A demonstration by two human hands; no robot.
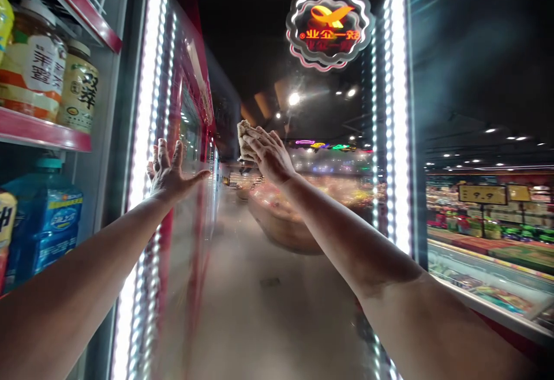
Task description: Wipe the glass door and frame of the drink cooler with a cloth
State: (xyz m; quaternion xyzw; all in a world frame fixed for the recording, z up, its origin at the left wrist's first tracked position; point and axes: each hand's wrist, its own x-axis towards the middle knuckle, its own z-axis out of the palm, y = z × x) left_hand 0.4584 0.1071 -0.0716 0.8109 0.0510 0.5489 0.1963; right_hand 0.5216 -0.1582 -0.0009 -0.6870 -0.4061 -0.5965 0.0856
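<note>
A glass door (268, 299) edged with bright LED strips stands in front of me. My right hand (270, 155) presses a crumpled beige cloth (246, 140) flat against the pane, a little left of the middle. Toward the left edge of the same door, my left hand (167, 175) is spread wide with its palm toward the glass and nothing in it. Whether its fingertips rest on the pane or on the lit frame, I cannot tell. A scalloped sticker (329, 25) with an orange emblem and mirrored lettering sits high on the glass.
To the left, shelves (47, 129) hold a large jar (37, 68), a smaller jar (80, 91) and a blue jug (47, 218). An open chest freezer (497, 287) is at right, with a price sign (482, 194) behind it. Through the glass show a rounded display (285, 224) and an aisle.
</note>
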